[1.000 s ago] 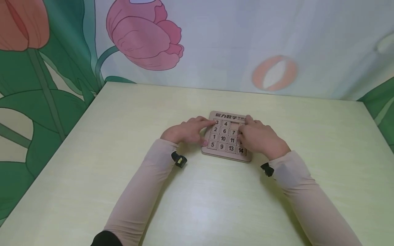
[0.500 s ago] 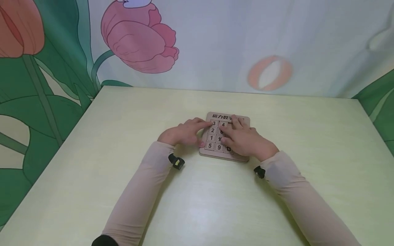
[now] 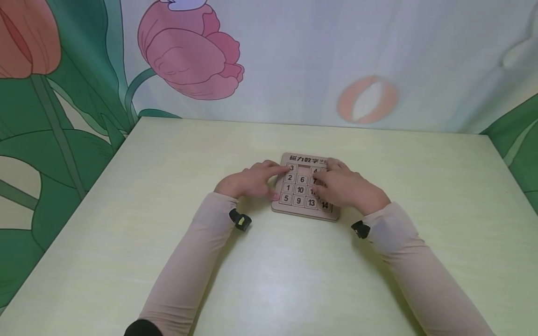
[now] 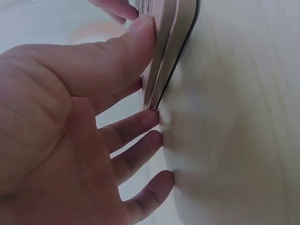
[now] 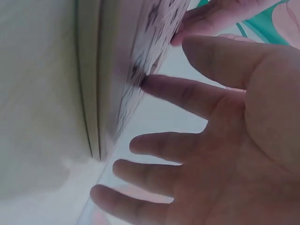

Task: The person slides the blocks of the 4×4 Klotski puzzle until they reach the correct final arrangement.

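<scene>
A wooden sliding number puzzle with square numbered tiles lies flat on the table, with dark printed characters along its far edge. At its left side, my left hand rests with the index fingertip by the 3 tile and the thumb on the board's edge; in the left wrist view, other fingertips touch the board's side and the table. My right hand is over the board's right part, hiding tiles there. In the right wrist view, its index fingertip touches a tile face while the other fingers are spread and straight. A bare slot shows right of the 3 tile.
The pale table extends around the board on all sides. A curtain printed with flowers and leaves hangs behind its far edge. Dark wrist devices are strapped at both sleeves.
The 4 tile has slid one place right, so the bare slot has shifted one place left. My right hand reached left across the board, then drew back right. My left hand stays put.
</scene>
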Action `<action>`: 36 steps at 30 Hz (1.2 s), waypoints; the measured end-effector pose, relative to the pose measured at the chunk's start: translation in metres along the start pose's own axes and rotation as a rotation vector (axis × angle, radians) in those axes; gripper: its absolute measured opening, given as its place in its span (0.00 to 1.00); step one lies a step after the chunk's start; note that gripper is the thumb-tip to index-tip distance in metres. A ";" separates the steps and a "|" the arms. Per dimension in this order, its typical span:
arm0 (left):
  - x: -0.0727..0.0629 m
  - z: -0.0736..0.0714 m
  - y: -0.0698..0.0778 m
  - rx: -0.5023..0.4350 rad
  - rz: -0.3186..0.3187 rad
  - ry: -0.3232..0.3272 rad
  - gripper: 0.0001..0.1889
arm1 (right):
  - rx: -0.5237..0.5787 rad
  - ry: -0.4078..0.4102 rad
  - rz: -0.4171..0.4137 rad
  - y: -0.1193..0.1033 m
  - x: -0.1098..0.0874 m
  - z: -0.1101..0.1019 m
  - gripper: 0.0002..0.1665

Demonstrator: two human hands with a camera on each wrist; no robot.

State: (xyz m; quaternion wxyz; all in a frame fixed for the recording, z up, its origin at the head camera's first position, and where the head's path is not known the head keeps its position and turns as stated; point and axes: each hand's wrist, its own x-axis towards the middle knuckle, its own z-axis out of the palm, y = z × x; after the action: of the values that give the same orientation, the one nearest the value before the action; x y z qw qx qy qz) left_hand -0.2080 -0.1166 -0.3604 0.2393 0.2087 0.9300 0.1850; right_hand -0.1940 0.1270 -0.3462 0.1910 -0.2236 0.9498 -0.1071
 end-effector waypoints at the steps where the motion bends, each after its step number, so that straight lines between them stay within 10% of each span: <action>1: 0.000 0.000 0.000 0.003 0.001 0.001 0.40 | 0.007 -0.006 0.000 0.002 0.000 -0.001 0.32; 22: 0.000 0.020 0.038 0.149 -0.080 0.073 0.44 | 0.131 -0.182 0.064 0.015 -0.004 -0.002 0.83; 36: -0.002 0.000 0.009 -0.028 -0.005 -0.036 0.30 | 0.108 -0.201 0.127 0.013 -0.006 -0.001 0.85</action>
State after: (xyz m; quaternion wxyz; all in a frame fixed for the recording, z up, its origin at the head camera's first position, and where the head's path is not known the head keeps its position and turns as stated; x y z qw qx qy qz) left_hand -0.2039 -0.1101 -0.3553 0.2595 0.2062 0.9234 0.1936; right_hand -0.1945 0.1415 -0.3478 0.3034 -0.1621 0.9309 -0.1229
